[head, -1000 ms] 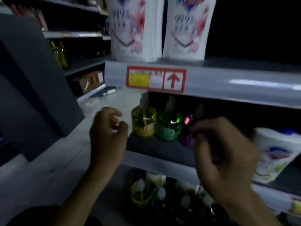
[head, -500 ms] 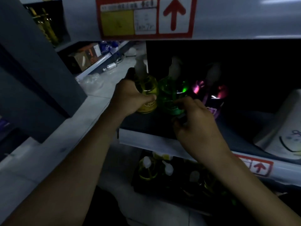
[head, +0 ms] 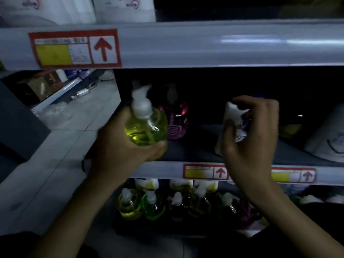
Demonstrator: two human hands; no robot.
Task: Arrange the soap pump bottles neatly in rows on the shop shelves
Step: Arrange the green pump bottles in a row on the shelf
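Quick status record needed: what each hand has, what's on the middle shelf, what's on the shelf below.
left hand: gripping the yellow-green pump bottle at the front left of the middle shelf
right hand: closed around a white pack on the same shelf
still standing on middle shelf: pink pump bottle, behind the yellow-green one
far right of shelf: white pouch
lower shelf: row of pump bottles, yellow, green and darker
lighting: dim, labels unreadable
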